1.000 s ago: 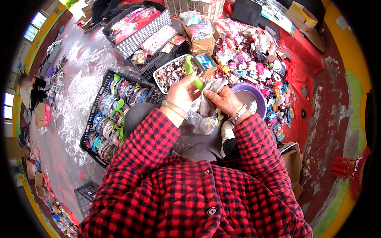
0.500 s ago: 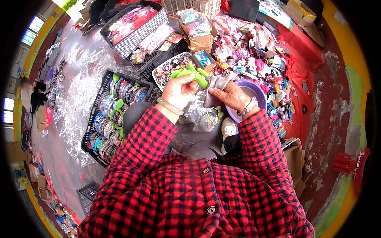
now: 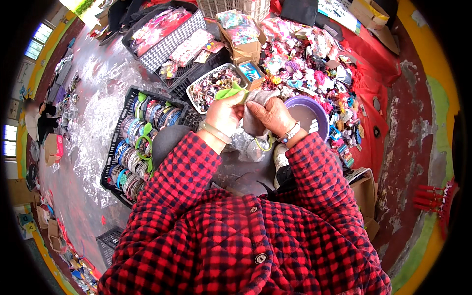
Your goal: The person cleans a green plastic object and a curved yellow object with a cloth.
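In front of my chest, my left hand (image 3: 221, 114) is closed on a bright green leaf-shaped piece (image 3: 230, 91), apparently part of a headband; its lower part is hidden in the fingers. Close beside it, my right hand (image 3: 276, 117) grips a crumpled grey cloth (image 3: 253, 126), pressed up against the green piece. Below the hands lies a clear plastic bag (image 3: 250, 150) with a thin green band (image 3: 268, 147) by it. A purple basin (image 3: 323, 116) holding greyish water stands just right of my right hand.
On the left, a black crate (image 3: 116, 143) holds rows of headbands, some with green leaves. Ahead are a white basket (image 3: 192, 100) of small accessories, cardboard boxes (image 3: 248, 51) and a large heap of hair ornaments (image 3: 307, 59) on red cloth (image 3: 376, 88). Plastic sheeting (image 3: 93, 115) covers floor at left.
My hands have come closer together. The grey cloth has moved left against the green piece, and less of the green shows above my left hand.
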Motion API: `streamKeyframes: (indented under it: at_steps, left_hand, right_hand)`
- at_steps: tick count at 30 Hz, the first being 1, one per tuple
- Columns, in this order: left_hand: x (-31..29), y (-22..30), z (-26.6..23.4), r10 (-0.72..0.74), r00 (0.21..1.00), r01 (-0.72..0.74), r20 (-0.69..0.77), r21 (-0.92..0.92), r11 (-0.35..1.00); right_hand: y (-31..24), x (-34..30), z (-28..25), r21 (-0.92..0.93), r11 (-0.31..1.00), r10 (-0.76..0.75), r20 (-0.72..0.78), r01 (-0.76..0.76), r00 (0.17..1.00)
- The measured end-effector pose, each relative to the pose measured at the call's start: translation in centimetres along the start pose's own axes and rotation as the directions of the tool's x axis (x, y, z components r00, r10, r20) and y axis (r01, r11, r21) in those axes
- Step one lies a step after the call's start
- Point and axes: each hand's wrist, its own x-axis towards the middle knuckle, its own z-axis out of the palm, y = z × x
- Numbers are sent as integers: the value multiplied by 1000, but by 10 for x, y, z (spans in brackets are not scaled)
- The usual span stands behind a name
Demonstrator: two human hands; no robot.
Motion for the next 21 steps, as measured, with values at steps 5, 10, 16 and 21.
streamKeyframes:
  at_steps: [5, 10, 16, 21]
  left_hand:
    - [-4, 9, 10, 2, 997, -6, -82, -48, 999]
    - [-6, 26, 6, -39, 999, 36, -33, -77, 996]
    - [-8, 45, 3, 25, 991, -45, -134, -147, 988]
    - [-9, 37, 4, 57, 998, -58, -11, -84, 995]
  right_hand:
    - [0, -5, 0, 160, 984, 76, 49, -83, 996]
    - [25, -8, -2, 204, 978, 14, 96, -33, 995]
    - [38, -6, -7, 153, 984, -107, 125, 88, 986]
    - [33, -10, -4, 176, 983, -77, 95, 59, 993]
